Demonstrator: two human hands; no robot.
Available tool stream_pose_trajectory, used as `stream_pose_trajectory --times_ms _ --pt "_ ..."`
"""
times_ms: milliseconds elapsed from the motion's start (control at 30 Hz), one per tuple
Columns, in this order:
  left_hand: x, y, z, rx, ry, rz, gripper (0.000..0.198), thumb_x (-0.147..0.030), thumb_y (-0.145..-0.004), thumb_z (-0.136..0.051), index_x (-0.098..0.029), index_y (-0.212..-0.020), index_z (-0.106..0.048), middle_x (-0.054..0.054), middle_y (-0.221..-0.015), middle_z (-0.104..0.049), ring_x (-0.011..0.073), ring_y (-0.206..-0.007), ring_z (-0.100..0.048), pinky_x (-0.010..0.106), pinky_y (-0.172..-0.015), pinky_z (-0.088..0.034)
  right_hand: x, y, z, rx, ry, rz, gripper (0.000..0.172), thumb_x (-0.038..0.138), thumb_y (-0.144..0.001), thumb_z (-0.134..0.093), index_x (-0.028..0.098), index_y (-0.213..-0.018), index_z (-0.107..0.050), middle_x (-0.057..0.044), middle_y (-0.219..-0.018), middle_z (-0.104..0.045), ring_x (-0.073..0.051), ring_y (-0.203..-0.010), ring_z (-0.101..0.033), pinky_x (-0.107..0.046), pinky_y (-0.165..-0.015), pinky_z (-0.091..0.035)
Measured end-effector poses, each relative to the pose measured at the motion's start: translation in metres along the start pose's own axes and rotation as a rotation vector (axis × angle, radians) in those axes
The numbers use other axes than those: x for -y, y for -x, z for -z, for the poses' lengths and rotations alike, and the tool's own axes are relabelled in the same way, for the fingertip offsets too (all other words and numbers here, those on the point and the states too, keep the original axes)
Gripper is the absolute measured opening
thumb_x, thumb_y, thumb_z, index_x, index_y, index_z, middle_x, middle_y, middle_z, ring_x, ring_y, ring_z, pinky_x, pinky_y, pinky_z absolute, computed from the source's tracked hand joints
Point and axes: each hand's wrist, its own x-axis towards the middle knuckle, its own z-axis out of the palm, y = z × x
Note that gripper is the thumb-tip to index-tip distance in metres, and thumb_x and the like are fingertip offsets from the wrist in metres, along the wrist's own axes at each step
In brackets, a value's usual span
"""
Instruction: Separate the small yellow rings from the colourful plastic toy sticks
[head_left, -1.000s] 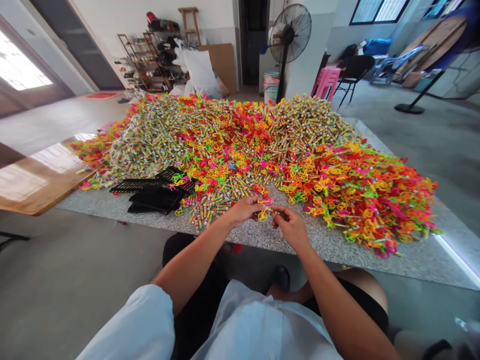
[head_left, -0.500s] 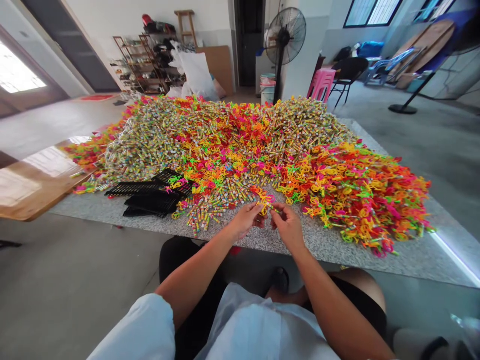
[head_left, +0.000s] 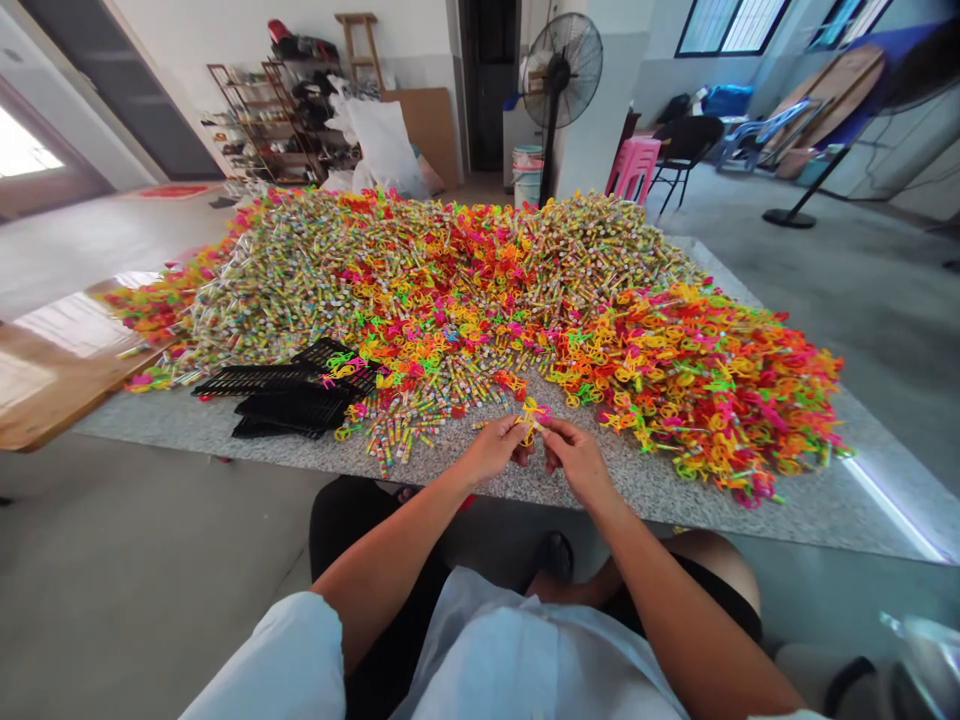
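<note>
Over the near edge of the stone-topped table, my left hand point(head_left: 491, 452) pinches a small yellow looped plastic piece point(head_left: 529, 410). My right hand point(head_left: 581, 462) is closed at the same piece, thumb and fingertips together. A bit of pink shows at its fingertips; the rest of what it grips is hidden. Both hands nearly touch. Just beyond them lie orange looped pieces point(head_left: 511, 383). Left of my left hand, small printed tubes point(head_left: 405, 430) are scattered. A large heap of red, orange and yellow looped pieces point(head_left: 720, 380) spreads to the right of my right hand.
Black slotted trays point(head_left: 289, 405) lie stacked at the left. Mounds of printed tubes point(head_left: 277, 280) cover the back of the table point(head_left: 885, 500). A wooden table point(head_left: 52, 400) adjoins on the left. Behind stand a fan point(head_left: 559, 85) and pink stools point(head_left: 636, 168).
My hands have drawn slightly toward me, away from the orange pieces, and closer together. My right fingertips now meet the yellow piece. The whole view has shifted a little.
</note>
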Motion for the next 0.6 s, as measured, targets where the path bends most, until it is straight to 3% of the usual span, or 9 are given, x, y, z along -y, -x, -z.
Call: stream_pose_trajectory --times_ms 67,167,233,333,433,533,600 --pt "-0.001 -0.014 0.011 -0.005 -0.189 -0.004 0.043 -0.057 -0.096 -0.047 -0.018 -0.092 -0.063 0.004 -0.077 -0.065 0.0164 -0.067 -0.062 0.03 -0.068 -0.051 0.005 -0.008 0.016 -0.053 0.133 0.019 0.04 0.049 -0.085 -0.068 0.018 -0.109 -0.075 0.005 -0.051 -0.054 -0.014 -0.045 -0.051 -0.026 -0.047 -0.045" --pt "-0.009 -0.041 0.033 -0.216 -0.603 -0.174 0.034 -0.045 -0.099 -0.047 -0.019 -0.098 -0.069 0.01 -0.096 -0.069 0.0238 -0.098 -0.064 0.038 -0.094 -0.048 0.037 -0.036 0.054 -0.298 0.289 0.104 0.04 0.049 -0.083 -0.069 0.016 -0.105 -0.077 0.003 -0.05 -0.057 -0.014 -0.044 -0.053 -0.025 -0.045 -0.042" --pt "-0.014 -0.06 0.045 -0.318 -0.848 -0.284 0.028 -0.033 -0.097 -0.05 -0.02 -0.115 -0.068 0.014 -0.124 -0.064 0.0288 -0.126 -0.052 0.044 -0.112 -0.036 0.068 -0.06 0.078 -0.507 0.24 0.233 0.046 0.049 -0.083 -0.069 0.014 -0.111 -0.075 -0.002 -0.065 -0.066 -0.015 -0.049 -0.058 -0.025 -0.044 -0.043" --pt "-0.015 -0.085 0.053 -0.285 -1.073 -0.332 0.043 -0.025 -0.093 -0.056 -0.023 -0.136 -0.061 0.013 -0.151 -0.048 0.0332 -0.146 -0.031 0.05 -0.121 -0.018 0.102 -0.092 0.095 -0.658 0.063 0.398 0.054 0.047 -0.086 -0.064 0.017 -0.132 -0.063 -0.009 -0.099 -0.073 -0.015 -0.059 -0.066 -0.025 -0.046 -0.048" --pt "-0.012 -0.104 0.055 -0.164 -1.153 -0.301 0.043 -0.028 -0.092 -0.057 -0.025 -0.135 -0.061 0.013 -0.153 -0.047 0.0378 -0.147 -0.028 0.057 -0.12 -0.012 0.092 -0.107 0.078 -0.517 0.088 0.297 0.05 0.041 -0.087 -0.063 0.018 -0.131 -0.063 -0.011 -0.103 -0.074 -0.017 -0.058 -0.067 -0.027 -0.045 -0.048" --pt "-0.011 -0.114 0.061 -0.079 -1.195 -0.269 0.031 -0.032 -0.091 -0.062 -0.022 -0.12 -0.069 0.015 -0.142 -0.057 0.0376 -0.141 -0.036 0.057 -0.118 -0.016 0.043 -0.106 0.044 -0.205 0.385 0.082 0.036 0.036 -0.088 -0.062 0.016 -0.116 -0.071 -0.011 -0.09 -0.075 -0.022 -0.062 -0.068 -0.033 -0.054 -0.053" --pt "-0.012 -0.114 0.069 -0.05 -1.195 -0.292 0.027 -0.032 -0.086 -0.069 -0.021 -0.111 -0.071 0.015 -0.132 -0.062 0.0354 -0.136 -0.042 0.054 -0.118 -0.018 0.008 -0.102 0.022 -0.106 0.623 0.1 0.03 0.031 -0.088 -0.061 0.016 -0.111 -0.073 -0.012 -0.097 -0.075 -0.025 -0.081 -0.072 -0.037 -0.074 -0.056"
